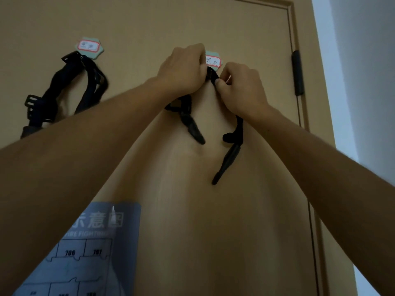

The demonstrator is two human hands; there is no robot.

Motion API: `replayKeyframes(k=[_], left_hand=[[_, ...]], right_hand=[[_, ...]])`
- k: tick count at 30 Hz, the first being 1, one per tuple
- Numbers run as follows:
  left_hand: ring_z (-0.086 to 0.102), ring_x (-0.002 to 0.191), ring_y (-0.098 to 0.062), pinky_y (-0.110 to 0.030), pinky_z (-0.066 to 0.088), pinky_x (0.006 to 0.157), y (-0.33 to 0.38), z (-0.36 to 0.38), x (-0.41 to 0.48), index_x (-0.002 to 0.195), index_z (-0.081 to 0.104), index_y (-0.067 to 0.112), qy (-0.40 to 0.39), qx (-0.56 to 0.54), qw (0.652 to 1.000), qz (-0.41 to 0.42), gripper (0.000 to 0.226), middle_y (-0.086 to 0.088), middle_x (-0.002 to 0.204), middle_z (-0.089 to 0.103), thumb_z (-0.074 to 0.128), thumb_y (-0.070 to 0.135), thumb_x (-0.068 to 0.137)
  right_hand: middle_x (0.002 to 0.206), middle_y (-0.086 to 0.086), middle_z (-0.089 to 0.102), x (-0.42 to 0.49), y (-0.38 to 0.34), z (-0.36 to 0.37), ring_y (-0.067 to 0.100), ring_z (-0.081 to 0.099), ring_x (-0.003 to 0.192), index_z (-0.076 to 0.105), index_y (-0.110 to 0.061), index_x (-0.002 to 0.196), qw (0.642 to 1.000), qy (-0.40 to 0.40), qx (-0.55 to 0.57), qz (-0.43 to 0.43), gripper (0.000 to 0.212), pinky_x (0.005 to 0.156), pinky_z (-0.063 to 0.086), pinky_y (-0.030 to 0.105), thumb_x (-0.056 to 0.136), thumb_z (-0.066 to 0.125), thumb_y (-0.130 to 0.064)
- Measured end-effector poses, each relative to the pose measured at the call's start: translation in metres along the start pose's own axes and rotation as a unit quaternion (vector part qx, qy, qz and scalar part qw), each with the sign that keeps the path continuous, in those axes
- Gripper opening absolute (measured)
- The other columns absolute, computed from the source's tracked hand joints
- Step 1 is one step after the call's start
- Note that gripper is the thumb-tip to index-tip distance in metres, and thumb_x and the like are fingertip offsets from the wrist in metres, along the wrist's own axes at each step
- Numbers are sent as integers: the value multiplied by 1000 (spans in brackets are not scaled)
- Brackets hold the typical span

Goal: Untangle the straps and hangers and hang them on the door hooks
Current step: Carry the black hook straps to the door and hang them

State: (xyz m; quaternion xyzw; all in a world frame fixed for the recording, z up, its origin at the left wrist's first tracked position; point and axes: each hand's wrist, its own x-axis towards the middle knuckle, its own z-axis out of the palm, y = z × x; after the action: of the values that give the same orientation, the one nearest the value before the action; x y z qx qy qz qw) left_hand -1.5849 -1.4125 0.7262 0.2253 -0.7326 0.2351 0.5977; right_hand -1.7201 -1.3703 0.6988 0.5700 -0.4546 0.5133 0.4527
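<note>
Both hands raised on the tan door (235, 28); left hand (183, 69) and right hand (241, 86) pinch the top of a black strap (213, 76) just below the right label (213, 59); its 2 clip ends dangle below the hands; a second dark strap bundle (70, 86) hangs under the left label (88, 47), well left of the hands; floor-plan sheet (89, 253) lower on the door.

The door (213, 210) is plain tan wood. Both straps are black: one bundle (70, 86) at ten o'clock, one strap (233, 146) at centre. Two pale green labels (89, 47) carry red-bordered white panels. A grey-blue floor plan (89, 253) with white lettering sits at seven o'clock. The hinge (298, 72) is black.
</note>
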Motion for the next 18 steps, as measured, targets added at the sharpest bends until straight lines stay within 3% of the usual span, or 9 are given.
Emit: replayKeyframes(k=[3, 6, 10, 14, 18], left_hand=[[52, 110, -32, -34, 43, 85, 9, -5, -3, 99, 60, 8, -27, -43, 996, -68, 21, -15, 118, 59, 45, 17, 87], [59, 99, -28, -28, 46, 74, 16, -9, -14, 75, 58, 13, -53, -88, 987, -128, 14, -16, 105, 62, 49, 13, 86], [64, 86, -35, -42, 57, 76, 22, -7, -22, 85, 59, 9, -43, -127, 980, -144, 11, -17, 93, 62, 49, 11, 83], [61, 61, -31, -36, 55, 55, 25, -5, -27, 83, 51, 9, -51, -108, 983, -140, 9, -15, 90, 57, 44, 14, 86], [55, 80, -29, -32, 46, 68, 21, -5, -29, 91, 55, 12, -63, -52, 989, -122, 26, -10, 94, 57, 42, 34, 91]], right_hand=[[101, 11, 63, -3, -3, -2, 29, 56, 94, 59, -6, 96, 1000, 4, -9, -11, 18, 75, 41, 37, 89, 48, -18], [104, 14, 62, -7, -8, -1, 31, 54, 96, 56, -4, 99, 1000, -7, -13, -7, 18, 71, 36, 34, 89, 46, -16], [113, 15, 60, -15, -17, 1, 32, 54, 103, 52, -4, 109, 999, -18, -27, 11, 23, 68, 30, 30, 92, 44, -18], [112, 16, 60, -23, -21, -2, 31, 54, 102, 51, -4, 112, 999, -27, -13, 20, 24, 68, 31, 30, 93, 44, -16], [110, 11, 61, -27, -21, -7, 21, 52, 90, 52, -7, 114, 999, -37, 3, 31, 25, 68, 32, 28, 94, 44, -18]])
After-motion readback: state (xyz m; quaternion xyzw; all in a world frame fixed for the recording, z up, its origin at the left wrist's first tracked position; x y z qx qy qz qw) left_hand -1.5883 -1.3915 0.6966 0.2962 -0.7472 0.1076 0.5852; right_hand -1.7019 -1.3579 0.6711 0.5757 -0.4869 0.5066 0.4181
